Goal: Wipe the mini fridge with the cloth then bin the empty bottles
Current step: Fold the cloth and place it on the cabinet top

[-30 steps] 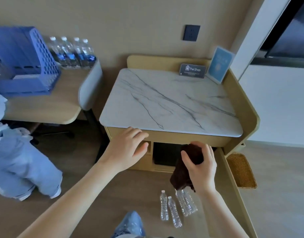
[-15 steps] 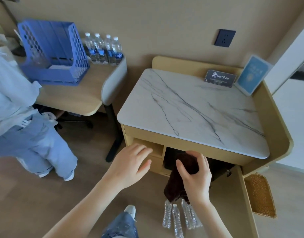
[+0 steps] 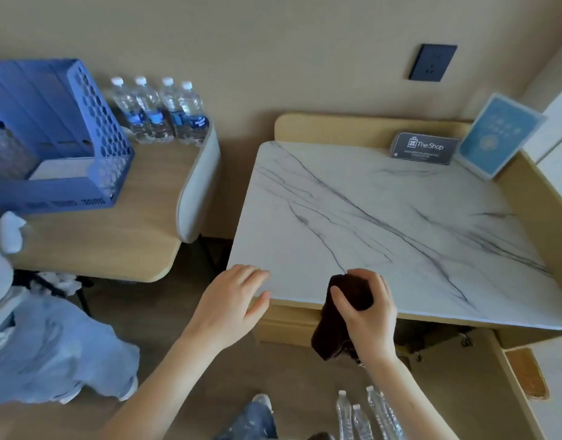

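Gripping one cloth (image 3: pixel 333 322); four bottles (image 3: pixel 365 414) below

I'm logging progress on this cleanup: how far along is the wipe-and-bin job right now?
Nothing looks finished. In hand: the right hand grips the dark brown cloth at the front edge of the white marble-patterned top, while the left hand rests open on that edge. Left to do: the clear plastic bottles lie on the floor, unbinned; no bin is identifiable.
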`<action>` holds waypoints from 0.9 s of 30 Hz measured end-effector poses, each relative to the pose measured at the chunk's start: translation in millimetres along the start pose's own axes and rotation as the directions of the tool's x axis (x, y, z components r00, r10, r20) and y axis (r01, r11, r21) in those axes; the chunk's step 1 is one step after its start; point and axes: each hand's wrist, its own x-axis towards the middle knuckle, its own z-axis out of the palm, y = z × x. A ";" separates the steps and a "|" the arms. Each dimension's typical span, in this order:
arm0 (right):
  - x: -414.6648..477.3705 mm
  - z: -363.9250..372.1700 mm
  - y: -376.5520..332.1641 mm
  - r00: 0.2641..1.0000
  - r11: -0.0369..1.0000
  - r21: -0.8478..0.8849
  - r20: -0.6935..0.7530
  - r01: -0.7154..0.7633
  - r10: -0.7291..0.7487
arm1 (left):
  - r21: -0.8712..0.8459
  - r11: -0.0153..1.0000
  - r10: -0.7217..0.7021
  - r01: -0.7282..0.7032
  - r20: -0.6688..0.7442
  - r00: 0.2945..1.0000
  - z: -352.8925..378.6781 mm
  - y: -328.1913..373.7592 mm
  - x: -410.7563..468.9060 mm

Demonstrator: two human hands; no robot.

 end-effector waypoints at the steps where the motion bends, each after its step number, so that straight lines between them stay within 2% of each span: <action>1: 10.9 9.5 -4.5 1.000 1.000 -0.007 -0.022 0.006 -0.006 | 0.001 1.000 0.015 -0.015 0.010 1.000 -6.2 -14.0 11.9; 6: 61.4 47.9 -28.5 0.994 1.000 0.001 -0.103 0.031 -0.031 | 0.036 0.996 0.084 -0.083 -0.004 0.996 -29.1 -67.2 65.7; 10: 90.6 69.7 -36.4 0.992 1.000 0.014 -0.122 0.025 -0.023 | -0.035 0.996 0.077 -0.077 -0.014 0.997 -23.5 -81.9 91.1; 18: 154.1 95.0 -9.1 0.999 0.999 -0.030 -0.009 -0.036 0.035 | -0.099 0.994 -0.031 0.033 0.025 0.999 14.0 -90.0 141.1; 22: 195.2 113.1 -11.8 0.995 0.996 0.047 0.067 -0.075 0.072 | -0.100 0.990 -0.099 0.098 -0.007 0.995 12.5 -93.9 171.7; 25: 229.8 132.4 -18.7 0.995 0.986 0.143 0.075 -0.080 0.070 | -0.082 0.986 -0.147 0.142 -0.051 0.988 6.9 -101.6 197.3; 27: 249.4 146.9 -16.9 0.989 0.962 0.231 0.073 -0.142 0.129 | -0.075 0.982 -0.176 0.171 -0.073 0.982 4.2 -106.7 208.9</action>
